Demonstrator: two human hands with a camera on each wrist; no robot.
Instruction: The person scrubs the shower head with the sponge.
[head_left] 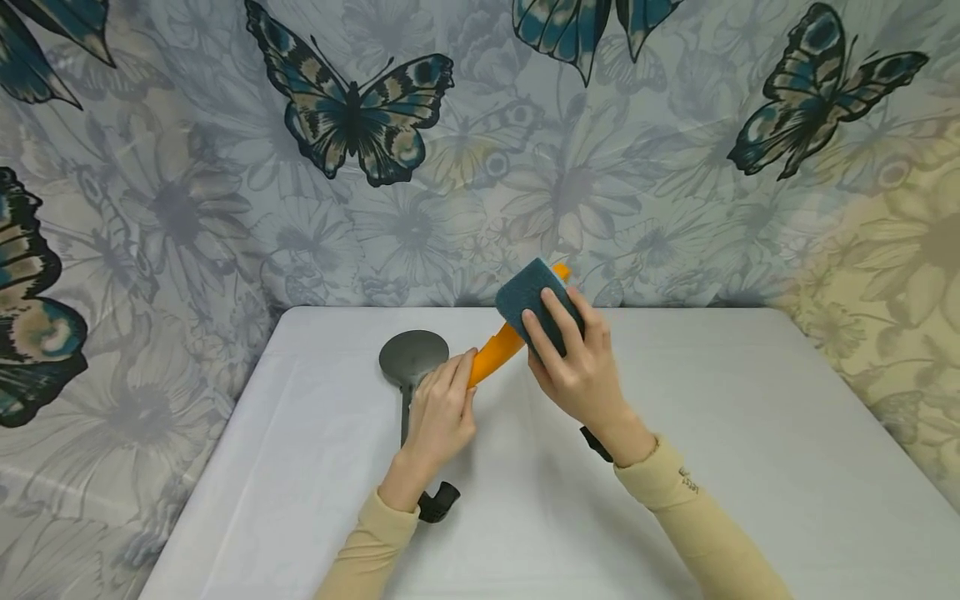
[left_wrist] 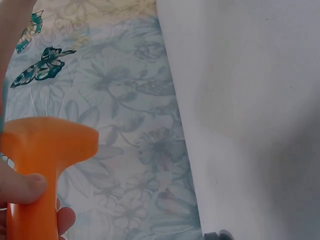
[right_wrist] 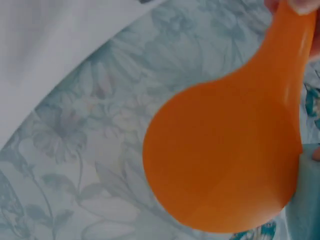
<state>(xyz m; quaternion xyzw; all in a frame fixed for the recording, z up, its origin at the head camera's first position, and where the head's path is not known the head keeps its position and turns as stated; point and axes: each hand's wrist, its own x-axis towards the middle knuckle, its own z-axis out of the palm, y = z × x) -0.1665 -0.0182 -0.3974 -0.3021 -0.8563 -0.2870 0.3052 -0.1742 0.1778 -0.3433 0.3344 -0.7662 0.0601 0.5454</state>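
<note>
Tabletop (head_left: 712,400), round-headed orange utensil (right_wrist: 220,155) (blocky sponge (head_left: 523,293))

We see a smooth orange utensil (head_left: 497,354), its broad rounded head narrowing into the handle, held up above the white table (head_left: 712,400) and slanting, head toward the table's far edge. We see a blue-green block sponge (head_left: 521,292) tilted against that head, also held above the table, near its far edge.

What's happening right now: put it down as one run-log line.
left hand: grips orange spoon | right hand: holds sponge against orange spoon | gray spoon: lies on table
</note>
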